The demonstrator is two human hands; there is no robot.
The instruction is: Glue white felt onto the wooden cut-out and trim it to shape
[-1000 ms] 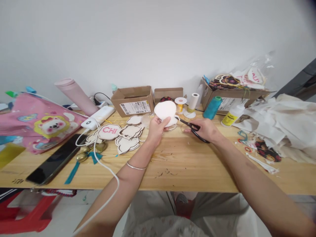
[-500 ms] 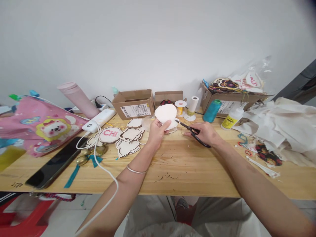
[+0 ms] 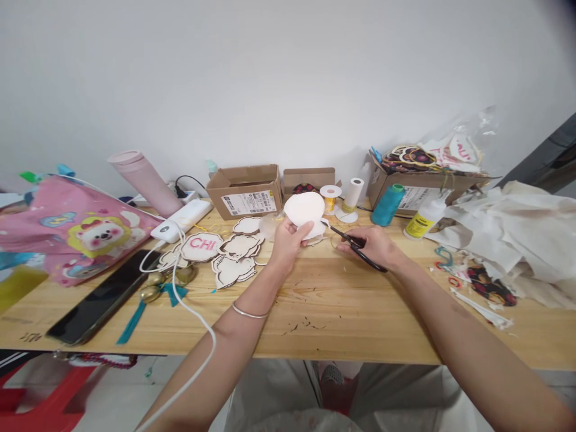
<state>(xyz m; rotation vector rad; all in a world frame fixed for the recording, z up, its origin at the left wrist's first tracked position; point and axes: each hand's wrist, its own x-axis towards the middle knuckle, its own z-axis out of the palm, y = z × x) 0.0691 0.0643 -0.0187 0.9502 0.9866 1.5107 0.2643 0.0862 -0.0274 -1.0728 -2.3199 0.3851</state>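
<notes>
The left hand [image 3: 288, 243] grips a flat, white, rounded piece [image 3: 305, 209] between thumb and fingers, holding it above the pale wooden table [image 3: 351, 312], toward the back edge. The right hand [image 3: 373, 245] is closed around black-handled scissors [image 3: 341, 233]; their tips meet the piece's lower right rim, though whether the blades bite into it cannot be told.

Between the forearms, a broad stretch of boards runs to the table's front edge, specked with small dark snippets [image 3: 302, 324]. Room is tighter left of the left hand: cloud-shaped, cream cut-outs with brown edges [image 3: 234, 270] lie overlapping just beside the wrist, next to a plaque with pink "CHI" lettering [image 3: 201, 246]. Farther left, a long black phone [image 3: 103, 300] slants down to the front edge, and a white cable [image 3: 198, 309] passes over that edge and in front of the left forearm.

Along the back edge, beyond the hands, stand an open brown cardboard box [image 3: 245, 195], a spool of yellow thread [image 3: 330, 203] and a teal cone of thread [image 3: 387, 207]. Toward the right edge, a white glue bottle with a yellow label [image 3: 420, 223] stands beside heaped off-white cloth [image 3: 517, 234].
</notes>
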